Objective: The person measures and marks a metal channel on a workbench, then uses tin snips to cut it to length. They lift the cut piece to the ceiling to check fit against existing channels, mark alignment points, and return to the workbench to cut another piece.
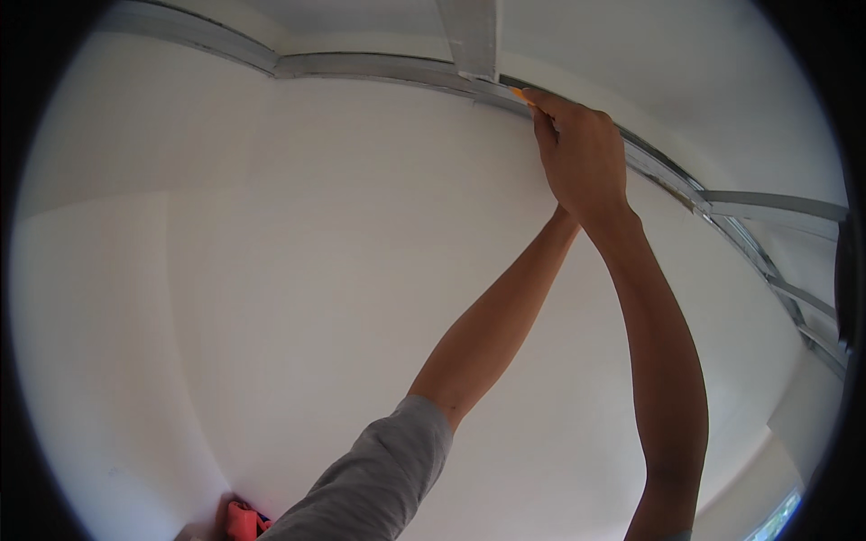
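Observation:
Both my arms reach up to a grey metal ceiling frame (379, 72) where the wall meets the ceiling. My right hand (586, 153) is closed at the wall-side rail, thumb and index finger pinching a slim orange thing (518, 93). Only its pointed end shows, close to the joint where a metal crosspiece (471, 36) meets the rail. The rest of it is hidden in the fingers. My left forearm (496, 325) crosses behind my right wrist. My left hand lies hidden behind the right one, so its fingers and anything in them cannot be seen.
A broad white wall (325, 252) fills the middle. More metal crosspieces (776, 205) run off the rail at the right. Low at the left is a red item (244, 520). A bright window (783, 516) shows at the lower right, and a dark object (846, 279) stands at the right rim.

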`<state>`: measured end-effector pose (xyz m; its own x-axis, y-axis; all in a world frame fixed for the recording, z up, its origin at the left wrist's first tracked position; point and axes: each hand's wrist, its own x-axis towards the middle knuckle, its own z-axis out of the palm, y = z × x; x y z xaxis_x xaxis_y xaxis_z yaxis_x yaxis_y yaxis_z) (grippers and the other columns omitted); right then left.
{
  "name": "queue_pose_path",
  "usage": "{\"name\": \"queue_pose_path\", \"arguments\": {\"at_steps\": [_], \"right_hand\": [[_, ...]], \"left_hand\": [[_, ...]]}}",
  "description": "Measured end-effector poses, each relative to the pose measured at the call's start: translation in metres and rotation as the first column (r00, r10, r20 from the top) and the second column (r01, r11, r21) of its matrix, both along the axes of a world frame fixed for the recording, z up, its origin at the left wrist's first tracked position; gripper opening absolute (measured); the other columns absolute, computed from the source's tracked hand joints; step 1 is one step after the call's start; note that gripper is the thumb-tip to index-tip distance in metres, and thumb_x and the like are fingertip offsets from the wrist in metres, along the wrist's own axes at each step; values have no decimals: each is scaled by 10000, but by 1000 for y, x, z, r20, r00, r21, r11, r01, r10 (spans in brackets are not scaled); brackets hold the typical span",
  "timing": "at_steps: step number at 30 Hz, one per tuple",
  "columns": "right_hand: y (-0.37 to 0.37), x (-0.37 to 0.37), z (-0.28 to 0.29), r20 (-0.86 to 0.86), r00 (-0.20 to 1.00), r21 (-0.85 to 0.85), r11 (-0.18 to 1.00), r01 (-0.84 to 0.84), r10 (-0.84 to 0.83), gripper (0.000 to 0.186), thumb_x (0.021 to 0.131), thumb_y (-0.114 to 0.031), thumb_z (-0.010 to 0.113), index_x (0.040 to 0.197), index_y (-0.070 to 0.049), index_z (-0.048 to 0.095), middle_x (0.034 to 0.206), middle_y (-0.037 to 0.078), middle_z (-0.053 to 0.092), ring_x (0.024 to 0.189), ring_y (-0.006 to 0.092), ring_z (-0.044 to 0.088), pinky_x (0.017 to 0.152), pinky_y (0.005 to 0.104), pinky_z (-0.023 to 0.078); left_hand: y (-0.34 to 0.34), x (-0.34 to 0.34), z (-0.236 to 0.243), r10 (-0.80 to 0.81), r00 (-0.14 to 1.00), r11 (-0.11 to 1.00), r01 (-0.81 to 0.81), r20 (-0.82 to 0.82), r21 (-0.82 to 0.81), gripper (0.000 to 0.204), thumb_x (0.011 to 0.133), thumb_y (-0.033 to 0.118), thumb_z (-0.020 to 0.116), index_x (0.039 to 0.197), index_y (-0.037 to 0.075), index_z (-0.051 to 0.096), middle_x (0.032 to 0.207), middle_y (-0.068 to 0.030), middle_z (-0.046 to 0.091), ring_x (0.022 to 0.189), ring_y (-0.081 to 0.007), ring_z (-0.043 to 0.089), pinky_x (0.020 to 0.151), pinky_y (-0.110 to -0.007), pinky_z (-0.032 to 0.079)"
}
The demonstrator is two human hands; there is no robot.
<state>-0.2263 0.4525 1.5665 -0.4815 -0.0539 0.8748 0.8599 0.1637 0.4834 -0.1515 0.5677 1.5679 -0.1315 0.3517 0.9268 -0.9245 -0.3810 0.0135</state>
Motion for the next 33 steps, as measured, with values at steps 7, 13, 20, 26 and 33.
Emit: {"name": "queue_pose_path", "arguments": {"at_steps": [7, 13, 20, 26, 33], "right_hand": [[33, -14, 51, -130, 989, -35, 997, 72, -76, 160, 949, -101, 628, 1037, -9, 725, 884, 193, 741, 850, 381, 730, 745, 445, 599], [58, -37, 112, 106, 893, -272, 851, 449, -438, 229, 971, -156, 616, 991, 23, 758, 926, 237, 737, 886, 396, 721, 817, 459, 565], [48, -40, 124, 174, 879, -393, 787, 475, -443, 218, 941, -149, 655, 946, 39, 766, 879, 166, 758, 829, 300, 729, 782, 413, 548], [35, -29, 131, -109, 959, -571, 806, 155, -262, 228, 955, -164, 654, 906, 36, 752, 826, 89, 725, 838, 181, 661, 778, 348, 507], [10, -11, 133, -126, 975, -550, 831, 83, -180, 248, 945, -206, 671, 894, 23, 752, 755, 70, 677, 743, 158, 597, 731, 338, 484]], "left_hand": [[12, 8, 6, 55, 996, 997, -59, 70, 58, 155, 1003, 117, 641, 1062, 111, 498, 1031, -22, 535, 878, -98, 538, 659, -301, 485], [11, -2, 6, -5, 1000, 992, 2, 24, 127, 710, 913, 184, 756, 1372, -20, 255, 1351, -167, 407, 1156, -226, 544, 909, -345, 524], [-2, -8, 0, 61, 998, 998, -61, -19, -4, 707, 930, 131, 722, 1401, -13, 215, 1384, -206, 377, 1099, -258, 572, 737, -326, 586], [-6, -14, 2, -71, 996, 997, 71, -51, 6, 686, 966, 123, 694, 1410, 5, 184, 1373, -196, 398, 1059, -216, 572, 789, -333, 623], [-12, -16, 1, -90, 994, 995, 87, -61, -52, 695, 966, 149, 711, 1412, 24, 193, 1338, -189, 424, 1042, -193, 569, 810, -337, 628]]}}
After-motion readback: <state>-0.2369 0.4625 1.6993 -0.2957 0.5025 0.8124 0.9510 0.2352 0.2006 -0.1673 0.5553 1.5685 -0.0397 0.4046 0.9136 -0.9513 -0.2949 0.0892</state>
